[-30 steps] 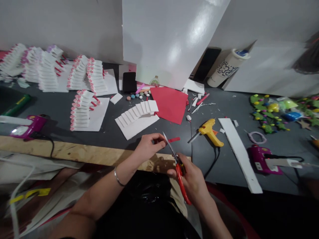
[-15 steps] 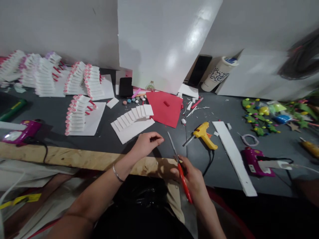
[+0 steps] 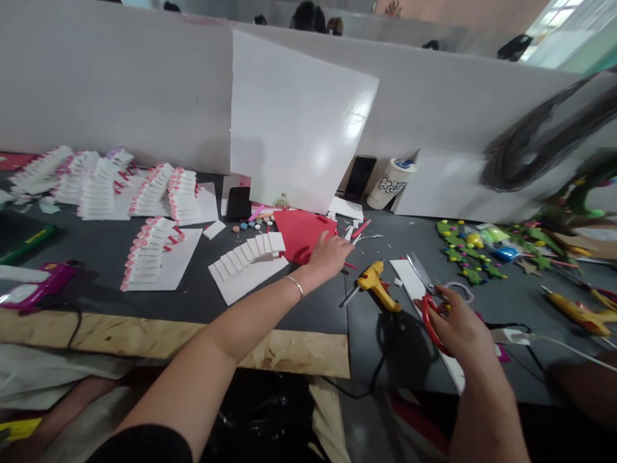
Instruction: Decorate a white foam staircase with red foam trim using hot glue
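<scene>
My left hand (image 3: 328,256) reaches over the right edge of a red sheet (image 3: 299,236), palm down with fingers stretched out and nothing visible in them. A small red roll (image 3: 326,220) lies on the sheet just beyond the fingertips. My right hand (image 3: 460,321) grips red-handled scissors (image 3: 434,326) at the handles, blades pointing away, above a long white strip (image 3: 403,273). Between the hands rests a yellow glue gun (image 3: 378,287). Left of the red sheet, a curved row of small white slats stands on a white board (image 3: 238,289).
Finished-looking fan pieces (image 3: 149,254) with pink beads stand at the left. A phone (image 3: 360,178) and a patterned cup (image 3: 391,183) lean at the back wall. Green felt decorations (image 3: 460,251) and a second glue gun (image 3: 576,312) lie at the right. Cords cross the table edge.
My left hand has moved forward and right to the red sheet, its fingers opening out. My right hand has carried the scissors right, over the white strip. The view has tilted up.
</scene>
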A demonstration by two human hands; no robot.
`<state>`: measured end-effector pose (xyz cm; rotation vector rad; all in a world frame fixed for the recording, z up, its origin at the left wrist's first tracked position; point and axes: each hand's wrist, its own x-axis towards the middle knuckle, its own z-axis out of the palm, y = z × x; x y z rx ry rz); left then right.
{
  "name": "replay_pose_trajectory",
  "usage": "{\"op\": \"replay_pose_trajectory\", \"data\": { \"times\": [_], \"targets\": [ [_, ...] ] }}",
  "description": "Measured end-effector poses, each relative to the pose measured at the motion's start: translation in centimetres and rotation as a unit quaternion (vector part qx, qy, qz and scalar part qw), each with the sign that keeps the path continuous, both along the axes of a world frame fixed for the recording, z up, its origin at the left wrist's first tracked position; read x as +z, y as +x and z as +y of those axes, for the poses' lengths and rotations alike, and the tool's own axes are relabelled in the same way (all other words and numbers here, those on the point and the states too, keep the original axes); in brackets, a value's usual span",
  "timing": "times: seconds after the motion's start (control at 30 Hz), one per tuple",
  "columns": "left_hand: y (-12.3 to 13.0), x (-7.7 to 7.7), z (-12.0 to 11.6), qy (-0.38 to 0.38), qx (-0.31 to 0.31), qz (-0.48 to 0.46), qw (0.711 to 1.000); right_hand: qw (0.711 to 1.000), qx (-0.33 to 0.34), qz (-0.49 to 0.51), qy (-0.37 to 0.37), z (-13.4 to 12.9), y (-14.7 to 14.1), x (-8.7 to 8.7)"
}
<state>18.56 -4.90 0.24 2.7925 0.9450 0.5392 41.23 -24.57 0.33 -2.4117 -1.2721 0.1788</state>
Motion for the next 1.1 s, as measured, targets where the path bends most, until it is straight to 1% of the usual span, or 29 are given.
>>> {"op": "replay_pose_trajectory", "data": {
  "times": [0.1,0.2,0.27,0.37,0.43,0.5,0.57,0.6,0.67,0.7,0.73,0.77,0.8,0.83,0.87,0.9,0.97,1.03,1.1],
  "targets": [
    [0.7,0.4,3.8,-0.020,0.078,0.033,0.996,0.998,0.033,-0.055,-0.006,1.6,2.1,-2.0],
    [1.0,0.6,7.3,-0.032,0.125,0.048,0.990,0.995,0.041,-0.095,-0.005,2.9,2.5,-4.0],
    [1.1,0.4,9.0,-0.048,0.142,0.065,0.987,0.993,0.052,-0.109,-0.012,3.5,2.4,-4.9],
    [1.2,-0.2,10.2,-0.071,0.160,0.081,0.981,0.986,0.063,-0.151,-0.013,3.7,2.0,-5.5],
    [1.2,-0.3,10.3,-0.081,0.167,0.077,0.980,0.980,0.075,-0.186,-0.018,3.3,1.8,-5.4],
    [1.1,0.0,9.9,-0.089,0.170,0.062,0.979,0.974,0.092,-0.202,-0.038,2.7,1.7,-4.9],
    [0.8,0.8,9.0,-0.096,0.165,0.041,0.981,0.974,0.099,-0.202,-0.042,2.0,1.3,-4.0],
    [0.5,1.3,8.3,-0.097,0.158,0.028,0.982,0.975,0.096,-0.196,-0.029,1.7,1.0,-3.3],
    [-0.5,2.3,6.4,-0.108,0.139,-0.011,0.984,0.983,0.082,-0.162,0.025,1.4,-0.2,-1.7],
    [-1.2,2.7,5.1,-0.131,0.126,-0.038,0.983,0.987,0.077,-0.125,0.059,1.4,-1.2,-0.9],
    [-2.1,3.0,3.7,-0.212,0.102,-0.119,0.965,0.990,0.076,-0.074,0.093,1.4,-2.4,0.0],
    [-3.2,3.2,2.2,-0.292,0.073,-0.188,0.935,0.988,0.084,-0.003,0.126,1.6,-4.0,0.7],
    [-4.4,3.2,0.6,-0.356,0.052,-0.240,0.901,0.980,0.093,0.073,0.158,1.8,-5.8,1.3],
    [-5.7,3.1,-1.1,-0.402,0.036,-0.274,0.873,0.967,0.105,0.139,0.184,2.1,-7.9,1.7],
    [-7.0,2.9,-2.7,-0.418,0.040,-0.303,0.856,0.951,0.125,0.192,0.207,2.5,-10.0,2.0],
    [-8.3,2.7,-4.3,-0.417,0.053,-0.319,0.849,0.935,0.147,0.241,0.217,2.8,-12.2,2.1],
    [-10.8,2.1,-6.9,-0.386,0.093,-0.339,0.853,0.905,0.170,0.317,0.225,3.6,-16.4,1.7],
    [-12.8,1.6,-8.8,-0.350,0.124,-0.336,0.866,0.876,0.189,0.386,0.219,4.3,-19.9,1.0],
    [-14.4,1.2,-9.9,-0.301,0.145,-0.330,0.883,0.852,0.204,0.437,0.206,4.8,-22.5,0.2]
  ]
}}
